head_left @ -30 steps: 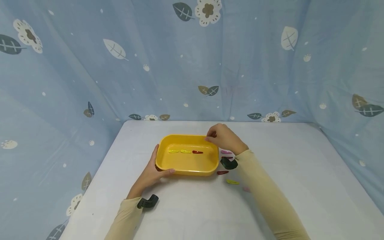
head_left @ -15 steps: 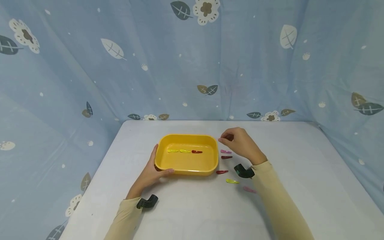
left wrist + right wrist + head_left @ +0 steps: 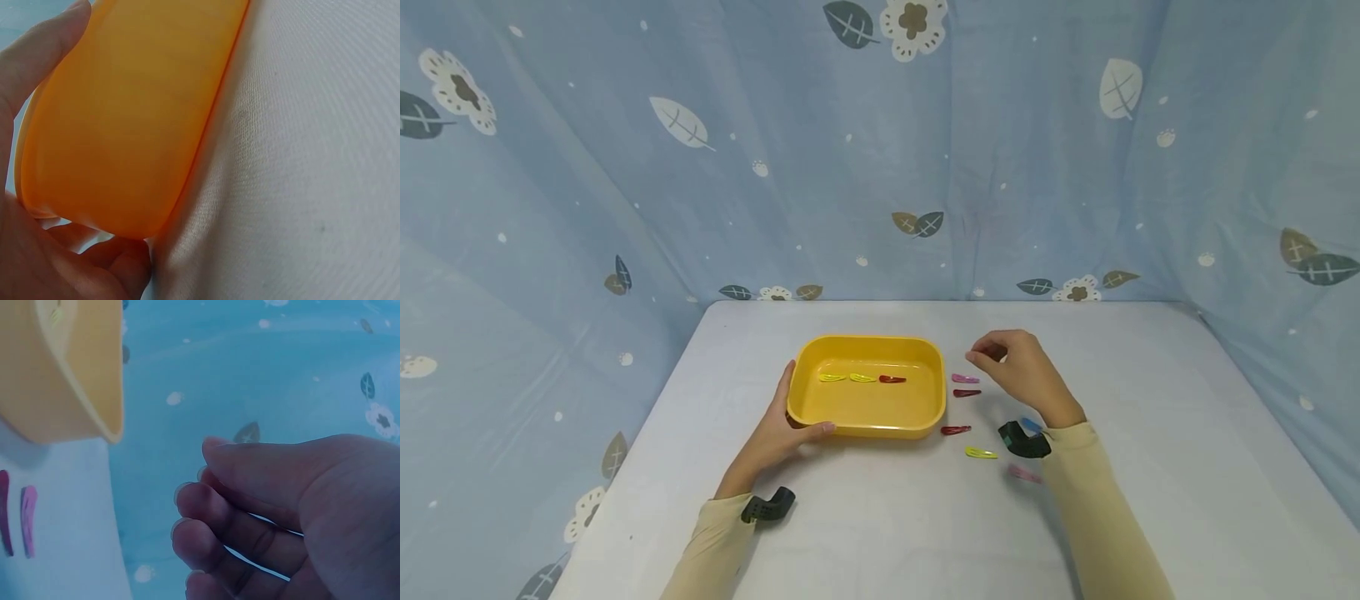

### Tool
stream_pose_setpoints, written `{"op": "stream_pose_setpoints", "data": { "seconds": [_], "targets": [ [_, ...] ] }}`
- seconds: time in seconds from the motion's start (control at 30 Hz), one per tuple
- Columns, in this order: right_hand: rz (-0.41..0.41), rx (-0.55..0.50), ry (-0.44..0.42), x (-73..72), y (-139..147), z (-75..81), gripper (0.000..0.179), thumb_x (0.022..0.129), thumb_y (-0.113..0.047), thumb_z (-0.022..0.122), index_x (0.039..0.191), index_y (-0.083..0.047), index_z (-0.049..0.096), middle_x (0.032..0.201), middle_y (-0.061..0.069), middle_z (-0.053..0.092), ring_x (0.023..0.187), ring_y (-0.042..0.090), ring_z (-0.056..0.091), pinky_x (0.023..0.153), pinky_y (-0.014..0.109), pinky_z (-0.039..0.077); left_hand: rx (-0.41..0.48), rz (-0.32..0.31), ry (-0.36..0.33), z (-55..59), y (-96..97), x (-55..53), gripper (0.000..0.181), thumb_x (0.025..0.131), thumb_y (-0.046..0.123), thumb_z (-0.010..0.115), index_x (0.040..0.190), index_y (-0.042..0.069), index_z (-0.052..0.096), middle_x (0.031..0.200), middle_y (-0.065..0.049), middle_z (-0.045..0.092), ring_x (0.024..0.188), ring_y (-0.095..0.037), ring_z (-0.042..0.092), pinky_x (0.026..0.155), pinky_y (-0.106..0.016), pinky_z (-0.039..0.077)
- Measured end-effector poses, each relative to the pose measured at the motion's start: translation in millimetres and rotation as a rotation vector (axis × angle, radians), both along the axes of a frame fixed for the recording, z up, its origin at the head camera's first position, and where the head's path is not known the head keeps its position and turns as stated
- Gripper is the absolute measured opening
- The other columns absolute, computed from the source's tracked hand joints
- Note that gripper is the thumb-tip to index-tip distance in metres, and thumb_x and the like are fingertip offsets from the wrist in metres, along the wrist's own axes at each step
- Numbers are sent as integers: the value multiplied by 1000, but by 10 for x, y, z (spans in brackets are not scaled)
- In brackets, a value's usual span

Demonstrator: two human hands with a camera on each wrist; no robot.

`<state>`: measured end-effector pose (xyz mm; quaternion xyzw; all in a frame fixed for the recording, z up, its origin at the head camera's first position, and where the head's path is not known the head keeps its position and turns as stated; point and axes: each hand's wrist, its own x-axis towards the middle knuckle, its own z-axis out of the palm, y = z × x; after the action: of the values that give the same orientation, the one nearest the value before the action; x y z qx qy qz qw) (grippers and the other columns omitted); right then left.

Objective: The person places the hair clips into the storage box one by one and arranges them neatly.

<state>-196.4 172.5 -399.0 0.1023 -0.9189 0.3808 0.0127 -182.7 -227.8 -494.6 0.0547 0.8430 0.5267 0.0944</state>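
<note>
A yellow plastic tray (image 3: pixel 867 421) stands on the table. My left hand (image 3: pixel 781 433) grips its left end, thumb along the near side and fingers round the corner; the left wrist view shows the tray wall (image 3: pixel 125 125) close up. Inside lie two yellow hair clips (image 3: pixel 862 378) and a red hair clip (image 3: pixel 892 380), in a row. To the tray's right, my right hand (image 3: pixel 1022 371) hovers above the table with loosely bent fingers. Nothing shows between its thumb (image 3: pixel 250 462) and fingers. Nearest to it is a pink hair clip (image 3: pixel 966 379).
Right of the tray lie a dark red clip (image 3: pixel 967 392), a red clip (image 3: pixel 956 431), a yellow clip (image 3: pixel 981 452) and another pink clip (image 3: pixel 1025 474). A blue clip (image 3: pixel 1032 425) is partly covered by the right wrist. A blue patterned curtain (image 3: pixel 820 183) hangs behind the table.
My right hand has moved right, from above the tray's far right corner to beyond the clips, uncovering several of them. The left hand and the tray have stayed in place.
</note>
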Motion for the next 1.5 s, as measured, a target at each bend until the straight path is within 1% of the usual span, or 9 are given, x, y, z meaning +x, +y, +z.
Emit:
{"op": "stream_pose_setpoints", "data": {
  "seconds": [0.13, 0.23, 0.4, 0.63, 0.9, 1.03, 1.23, 1.5],
  "targets": [
    [-10, -6, -12, 26, 48, -88, 15, 98, -22, 73, 104, -9, 78, 95, 7, 76, 86, 21, 63, 72, 28, 56, 5, -1, -6, -17, 10, 8, 132, 78, 41, 90, 167, 26, -7, 177, -3, 4, 160, -33, 21, 130, -61, 16],
    [-7, -11, -19, 33, 73, -149, 14, 97, -20, 73, 104, -9, 78, 95, 8, 77, 86, 21, 64, 72, 26, 55, 8, -4, -7, -30, 19, 12, 132, 79, 40, 90, 167, 27, -8, 177, -4, 5, 160, -33, 21, 130, -61, 15],
    [-15, -12, -35, 12, 90, -205, 14, 97, -19, 73, 104, -8, 78, 97, 11, 76, 86, 21, 64, 73, 26, 56, -3, 1, -3, -30, 25, 13, 132, 79, 41, 89, 167, 28, -8, 177, -3, 4, 161, -32, 21, 130, -61, 16],
    [-34, 3, -66, -35, 115, -314, 16, 97, -19, 73, 104, -6, 77, 95, 9, 75, 86, 21, 63, 77, 30, 59, 11, 0, 10, -15, 8, 22, 131, 80, 38, 89, 167, 25, -8, 177, -4, 6, 160, -33, 23, 130, -61, 16],
    [-48, 33, -134, -116, 151, -510, 17, 96, -17, 74, 107, -4, 76, 96, 10, 74, 87, 22, 63, 85, 37, 63, 2, 4, 10, -71, -5, 28, 131, 80, 41, 89, 167, 25, -7, 177, -4, 6, 160, -33, 21, 130, -62, 17],
    [-63, 58, -171, -132, 155, -556, 18, 95, -15, 75, 109, -4, 76, 98, 10, 73, 87, 22, 62, 86, 38, 64, -1, 11, 7, -76, -7, 34, 131, 79, 41, 89, 167, 25, -7, 177, -4, 6, 160, -33, 22, 130, -61, 17],
    [-51, 73, -221, -154, 164, -630, 18, 95, -14, 75, 109, -3, 76, 97, 10, 72, 86, 22, 61, 83, 35, 64, -16, 19, -4, -58, -5, 36, 132, 79, 42, 89, 167, 26, -7, 177, -3, 4, 161, -33, 18, 130, -62, 15],
    [-48, 90, -261, -175, 173, -696, 17, 94, -13, 75, 107, -2, 77, 100, 11, 73, 86, 23, 61, 86, 38, 64, -12, 9, -12, -38, -4, 0, 132, 79, 43, 89, 167, 31, -8, 177, -2, 3, 161, -32, 18, 130, -61, 14]
  ]
}}
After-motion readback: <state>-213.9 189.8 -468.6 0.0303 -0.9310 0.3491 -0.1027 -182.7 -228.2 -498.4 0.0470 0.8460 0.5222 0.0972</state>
